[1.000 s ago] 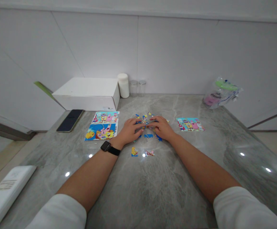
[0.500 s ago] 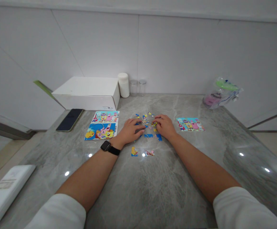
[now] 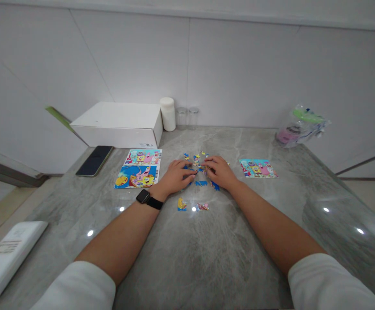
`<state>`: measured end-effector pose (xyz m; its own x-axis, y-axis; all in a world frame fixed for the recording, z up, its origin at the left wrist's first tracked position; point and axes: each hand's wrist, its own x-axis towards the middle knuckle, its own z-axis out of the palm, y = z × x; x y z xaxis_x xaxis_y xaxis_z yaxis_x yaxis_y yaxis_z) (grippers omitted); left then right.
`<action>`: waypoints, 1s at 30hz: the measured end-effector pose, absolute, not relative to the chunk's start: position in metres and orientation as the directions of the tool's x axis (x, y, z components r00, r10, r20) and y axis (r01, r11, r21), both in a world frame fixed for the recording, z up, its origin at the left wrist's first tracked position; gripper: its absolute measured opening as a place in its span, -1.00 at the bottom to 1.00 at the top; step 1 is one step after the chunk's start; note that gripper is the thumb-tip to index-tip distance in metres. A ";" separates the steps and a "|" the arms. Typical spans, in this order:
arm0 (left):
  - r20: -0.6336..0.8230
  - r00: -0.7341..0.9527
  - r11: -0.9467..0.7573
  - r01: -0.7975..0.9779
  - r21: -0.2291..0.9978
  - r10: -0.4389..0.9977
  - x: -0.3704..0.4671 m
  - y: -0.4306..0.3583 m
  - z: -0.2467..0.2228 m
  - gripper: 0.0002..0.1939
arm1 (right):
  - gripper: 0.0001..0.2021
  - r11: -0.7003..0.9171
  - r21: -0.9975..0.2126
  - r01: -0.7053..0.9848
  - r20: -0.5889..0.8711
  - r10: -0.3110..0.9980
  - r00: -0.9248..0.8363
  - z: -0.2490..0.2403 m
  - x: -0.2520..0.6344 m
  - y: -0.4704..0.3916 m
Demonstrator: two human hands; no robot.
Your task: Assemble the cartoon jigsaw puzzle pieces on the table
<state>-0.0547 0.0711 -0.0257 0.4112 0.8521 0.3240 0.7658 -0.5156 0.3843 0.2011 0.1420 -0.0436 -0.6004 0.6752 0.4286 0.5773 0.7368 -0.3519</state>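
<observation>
Several small puzzle pieces (image 3: 201, 183), blue, yellow and pink, lie in a loose heap at the middle of the grey marble table (image 3: 206, 249). My left hand (image 3: 176, 175) rests at the heap's left side, fingers apart and palm down. From the right, my right hand (image 3: 220, 172) reaches over the pieces with its fingers spread, hiding some of them. Whether a fingertip touches a piece is too small to tell. Nearer to me lie a yellow joined bit (image 3: 181, 204) and a pink and red one (image 3: 202, 206).
A printed cartoon sheet (image 3: 138, 176) lies left, a smaller picture card (image 3: 258, 168) right. Behind stand a white box (image 3: 116, 125), a white bottle (image 3: 168, 114) and two clear jars (image 3: 187, 118). A phone (image 3: 94, 161), white device (image 3: 11, 258) and plastic bag (image 3: 300, 127) sit toward the edges.
My right hand has shifted slightly left over the heap, covering the yellow pieces seen before. A small yellow piece now shows behind it. My left hand has hardly moved.
</observation>
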 end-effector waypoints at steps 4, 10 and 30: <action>0.325 0.417 -0.523 0.754 0.396 0.848 -0.054 0.071 -0.025 -0.71 | -0.71 0.740 -0.287 0.608 0.398 0.669 -0.627 -0.043 0.198 0.137; 0.331 0.393 -0.505 0.763 0.403 0.858 -0.054 0.072 -0.027 -0.72 | -0.75 0.748 -0.278 0.603 0.399 0.661 -0.636 -0.043 0.197 0.136; 0.411 0.370 -0.535 0.729 0.427 0.833 -0.054 0.077 -0.031 -0.72 | -0.80 0.695 -0.295 0.656 0.403 0.713 -0.574 -0.049 0.197 0.142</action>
